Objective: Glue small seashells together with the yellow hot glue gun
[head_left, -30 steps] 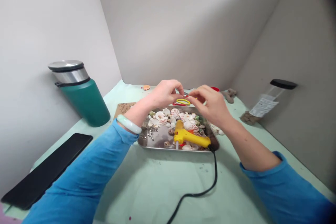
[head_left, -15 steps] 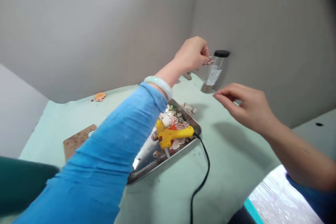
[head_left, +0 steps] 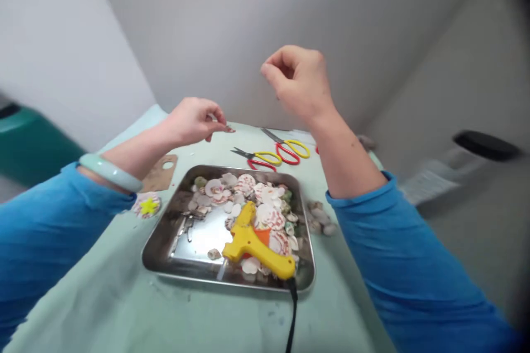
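Observation:
My left hand (head_left: 197,120), with a pale bangle at its wrist, pinches a small reddish-white seashell (head_left: 229,129) above the far side of the table. Higher up and to the right, my right hand (head_left: 301,83) is raised with thumb and forefinger pressed together; anything between them is too small to see. Below both hands, a metal tray (head_left: 165,256) holds many seashells (head_left: 271,215). Across these shells lies a yellow glue gun (head_left: 259,248), its black cord (head_left: 293,314) running off the front.
Two scissors with red and yellow handles (head_left: 265,160) (head_left: 292,150) lie behind the tray. A brown board (head_left: 161,174) and a shell disc with a yellow star (head_left: 148,206) are at left. Grey stones (head_left: 321,218) sit at right, near a blurred black-capped clear container (head_left: 459,168).
The view has swung left, bringing the whole tray and the scissors into sight. My left hand has moved away from the black-capped container with the seashell; my right hand is now higher.

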A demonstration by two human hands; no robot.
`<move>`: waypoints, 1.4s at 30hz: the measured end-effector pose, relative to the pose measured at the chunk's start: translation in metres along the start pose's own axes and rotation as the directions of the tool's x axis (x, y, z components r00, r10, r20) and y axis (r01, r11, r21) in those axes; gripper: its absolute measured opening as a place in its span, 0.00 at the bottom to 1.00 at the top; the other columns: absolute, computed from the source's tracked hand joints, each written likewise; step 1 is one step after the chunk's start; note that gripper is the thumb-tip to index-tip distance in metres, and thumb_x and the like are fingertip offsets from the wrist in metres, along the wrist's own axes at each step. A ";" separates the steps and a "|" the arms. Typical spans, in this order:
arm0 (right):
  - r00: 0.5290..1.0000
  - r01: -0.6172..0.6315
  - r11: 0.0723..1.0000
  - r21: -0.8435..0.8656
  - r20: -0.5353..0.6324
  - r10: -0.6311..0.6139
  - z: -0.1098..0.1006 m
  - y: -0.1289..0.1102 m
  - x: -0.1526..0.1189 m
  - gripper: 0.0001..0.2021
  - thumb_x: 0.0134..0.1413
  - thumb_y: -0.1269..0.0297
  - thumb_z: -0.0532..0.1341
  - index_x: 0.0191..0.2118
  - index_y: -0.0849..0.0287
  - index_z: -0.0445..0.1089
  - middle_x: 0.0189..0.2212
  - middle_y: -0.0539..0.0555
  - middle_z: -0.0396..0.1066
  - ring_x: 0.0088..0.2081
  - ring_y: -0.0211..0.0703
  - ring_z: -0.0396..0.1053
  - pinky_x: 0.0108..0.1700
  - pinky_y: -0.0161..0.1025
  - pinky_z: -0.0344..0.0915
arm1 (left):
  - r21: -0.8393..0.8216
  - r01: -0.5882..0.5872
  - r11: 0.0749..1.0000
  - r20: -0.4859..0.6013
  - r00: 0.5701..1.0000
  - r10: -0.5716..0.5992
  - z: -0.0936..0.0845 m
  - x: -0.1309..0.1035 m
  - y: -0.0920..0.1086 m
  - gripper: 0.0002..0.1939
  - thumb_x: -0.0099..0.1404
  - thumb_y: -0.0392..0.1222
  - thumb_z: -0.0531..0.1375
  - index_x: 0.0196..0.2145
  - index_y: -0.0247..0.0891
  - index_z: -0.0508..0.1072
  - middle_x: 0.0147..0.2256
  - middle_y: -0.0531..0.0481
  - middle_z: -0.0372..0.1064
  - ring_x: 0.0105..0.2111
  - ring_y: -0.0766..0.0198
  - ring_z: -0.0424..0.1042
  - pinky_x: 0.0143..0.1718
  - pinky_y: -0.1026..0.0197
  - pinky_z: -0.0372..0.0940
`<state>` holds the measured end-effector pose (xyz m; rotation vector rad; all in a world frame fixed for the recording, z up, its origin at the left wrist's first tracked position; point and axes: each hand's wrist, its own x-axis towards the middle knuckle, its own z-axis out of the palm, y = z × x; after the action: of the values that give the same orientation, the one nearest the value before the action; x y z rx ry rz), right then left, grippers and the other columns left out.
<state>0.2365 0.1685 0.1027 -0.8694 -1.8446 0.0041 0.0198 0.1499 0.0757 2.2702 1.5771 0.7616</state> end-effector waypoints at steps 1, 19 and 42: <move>0.998 -0.002 0.999 0.050 0.062 -0.001 0.018 0.000 0.009 0.07 0.55 0.66 0.56 0.27 0.59 0.66 0.23 0.49 0.66 0.26 0.36 0.64 0.31 0.34 0.62 | -0.007 0.063 0.998 0.003 0.998 -0.063 -0.006 -0.019 -0.008 0.07 0.53 0.42 0.62 0.29 0.36 0.73 0.14 0.57 0.63 0.17 0.70 0.63 0.24 0.66 0.57; 0.939 -0.161 0.987 0.003 0.310 0.153 0.059 -0.036 -0.016 0.10 0.49 0.61 0.57 0.29 0.63 0.70 0.22 0.53 0.69 0.23 0.37 0.64 0.30 0.37 0.61 | -0.182 -0.067 0.981 -0.132 0.990 0.044 -0.013 -0.122 -0.013 0.05 0.53 0.40 0.62 0.25 0.36 0.73 0.28 0.51 0.69 0.24 0.70 0.65 0.27 0.65 0.59; 0.806 -0.573 0.816 -0.075 -0.232 0.545 -0.066 -0.099 -0.158 0.14 0.54 0.55 0.58 0.41 0.59 0.69 0.28 0.51 0.70 0.22 0.34 0.63 0.24 0.33 0.62 | -0.759 -0.113 0.641 0.179 0.911 0.372 0.035 -0.027 0.086 0.11 0.53 0.44 0.64 0.27 0.34 0.68 0.20 0.52 0.66 0.18 0.71 0.65 0.21 0.67 0.59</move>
<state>0.2639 -0.0177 0.0429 -1.4428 -1.3524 0.1540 0.0995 0.0956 0.0834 1.8484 0.6110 0.8390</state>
